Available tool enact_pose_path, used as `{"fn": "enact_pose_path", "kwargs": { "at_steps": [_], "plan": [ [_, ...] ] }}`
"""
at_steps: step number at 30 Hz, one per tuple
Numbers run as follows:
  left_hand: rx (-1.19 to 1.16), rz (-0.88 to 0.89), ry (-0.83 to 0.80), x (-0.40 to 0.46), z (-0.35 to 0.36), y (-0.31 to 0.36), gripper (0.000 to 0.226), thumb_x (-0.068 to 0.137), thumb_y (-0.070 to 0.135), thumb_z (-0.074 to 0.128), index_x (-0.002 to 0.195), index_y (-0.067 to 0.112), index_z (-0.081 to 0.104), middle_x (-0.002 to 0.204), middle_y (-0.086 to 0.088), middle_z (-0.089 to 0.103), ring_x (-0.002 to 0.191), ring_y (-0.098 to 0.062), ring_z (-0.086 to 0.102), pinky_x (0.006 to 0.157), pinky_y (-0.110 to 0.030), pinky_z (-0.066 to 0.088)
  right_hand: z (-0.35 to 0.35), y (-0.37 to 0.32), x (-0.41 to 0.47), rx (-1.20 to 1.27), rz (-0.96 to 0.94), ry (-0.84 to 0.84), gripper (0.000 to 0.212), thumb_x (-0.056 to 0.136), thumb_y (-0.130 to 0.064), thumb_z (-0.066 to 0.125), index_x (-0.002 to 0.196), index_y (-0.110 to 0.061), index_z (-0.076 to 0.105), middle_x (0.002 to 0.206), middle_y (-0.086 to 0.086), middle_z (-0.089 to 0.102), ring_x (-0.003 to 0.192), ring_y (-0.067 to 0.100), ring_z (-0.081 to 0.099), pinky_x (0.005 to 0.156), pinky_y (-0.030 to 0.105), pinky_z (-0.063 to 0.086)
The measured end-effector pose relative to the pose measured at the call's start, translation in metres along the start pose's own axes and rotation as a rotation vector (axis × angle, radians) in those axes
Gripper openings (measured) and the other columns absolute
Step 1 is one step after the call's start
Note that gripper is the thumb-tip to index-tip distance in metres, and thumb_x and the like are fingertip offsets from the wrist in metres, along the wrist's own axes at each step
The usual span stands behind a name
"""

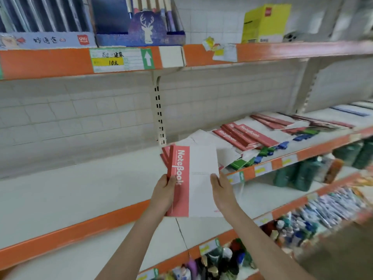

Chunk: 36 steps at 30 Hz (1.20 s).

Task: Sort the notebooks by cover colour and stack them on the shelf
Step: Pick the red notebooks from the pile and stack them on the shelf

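Red-banded paper notebooks with white covers [193, 178], several fanned together, sit in my left hand [163, 190], thumb pinching over the red spine strip and fingers hidden behind the stack. My right hand [222, 190] lies flat along the right edge of the top cover, fingers straight, pressing rather than gripping. I hold the bundle upright above the bare cream metal shelf with the orange front lip [66, 199].

The risk I see is the fan itself: the books behind the top one splay out at the upper left, so my left grip has only a narrow pinch near one bottom corner. If my flat right hand lifts away, the loose covers could slide apart and spill onto the shelf or past its lip to the rows of bottles below [222, 257]. Squaring them before I set them down would be wise.

To the right, the mixed heap of red, green and blue notebooks [250, 142] overhangs the shelf edge; a nudge could tip some off.

How many books I hold I cannot tell, since the top cover hides them. The far heap blurs, so colours under the red ones stay uncertain.
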<state>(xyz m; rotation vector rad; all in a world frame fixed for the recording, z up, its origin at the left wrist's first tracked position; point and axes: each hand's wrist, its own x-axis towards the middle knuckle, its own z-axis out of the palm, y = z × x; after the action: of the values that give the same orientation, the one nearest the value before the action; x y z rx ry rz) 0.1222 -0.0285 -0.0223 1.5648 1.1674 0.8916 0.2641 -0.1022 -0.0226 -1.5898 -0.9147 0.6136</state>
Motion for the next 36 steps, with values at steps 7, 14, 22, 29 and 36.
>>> {"fn": "enact_pose_path", "kwargs": {
  "at_steps": [7, 14, 22, 29, 36],
  "plan": [
    [-0.025, 0.016, -0.288, -0.02, 0.107, 0.017, 0.021, 0.102, 0.031, 0.037, 0.113, 0.026, 0.053, 0.106, 0.004, 0.061, 0.091, -0.014, 0.062, 0.076, -0.031, 0.05, -0.1, 0.045, -0.03, 0.027, 0.12, 0.25, 0.028, 0.102, -0.023, 0.033, 0.11, -0.003, 0.052, 0.109, 0.028, 0.058, 0.097, 0.046, 0.055, 0.071, 0.044, 0.049],
    [-0.019, -0.012, -0.582, -0.036, 0.228, 0.036, 0.016, 0.1, 0.033, 0.041, 0.099, 0.028, 0.056, 0.102, -0.005, 0.068, 0.091, -0.024, 0.066, 0.086, -0.043, 0.053, -0.202, 0.088, -0.047, 0.058, 0.203, 0.545, 0.019, 0.101, -0.021, 0.035, 0.087, -0.024, 0.047, 0.081, -0.008, 0.052, 0.077, 0.012, 0.051, 0.059, 0.022, 0.037],
    [-0.029, -0.051, -0.813, -0.031, 0.367, 0.056, 0.024, 0.099, 0.03, 0.043, 0.101, 0.014, 0.061, 0.095, -0.009, 0.07, 0.084, -0.024, 0.068, 0.074, -0.033, 0.053, -0.307, 0.128, -0.033, 0.175, 0.257, 0.718, 0.022, 0.101, -0.016, 0.036, 0.111, -0.007, 0.054, 0.105, 0.013, 0.061, 0.093, 0.022, 0.056, 0.084, 0.041, 0.047],
    [-0.056, -0.076, -0.896, -0.028, 0.456, 0.068, 0.023, 0.098, 0.024, 0.045, 0.088, 0.015, 0.063, 0.079, -0.003, 0.071, 0.07, -0.019, 0.069, 0.062, -0.028, 0.055, -0.378, 0.153, -0.016, 0.168, 0.272, 0.799, 0.026, 0.102, -0.015, 0.034, 0.116, -0.001, 0.051, 0.109, 0.012, 0.059, 0.096, 0.021, 0.055, 0.08, 0.033, 0.044],
    [-0.018, -0.093, -1.032, -0.026, 0.539, 0.077, 0.025, 0.099, 0.025, 0.043, 0.09, 0.014, 0.063, 0.085, -0.007, 0.071, 0.073, -0.022, 0.068, 0.065, -0.03, 0.054, -0.439, 0.186, -0.003, 0.152, 0.327, 0.917, 0.015, 0.101, -0.014, 0.037, 0.106, -0.016, 0.051, 0.103, 0.003, 0.061, 0.091, 0.014, 0.057, 0.071, 0.02, 0.046]
  ]
}}
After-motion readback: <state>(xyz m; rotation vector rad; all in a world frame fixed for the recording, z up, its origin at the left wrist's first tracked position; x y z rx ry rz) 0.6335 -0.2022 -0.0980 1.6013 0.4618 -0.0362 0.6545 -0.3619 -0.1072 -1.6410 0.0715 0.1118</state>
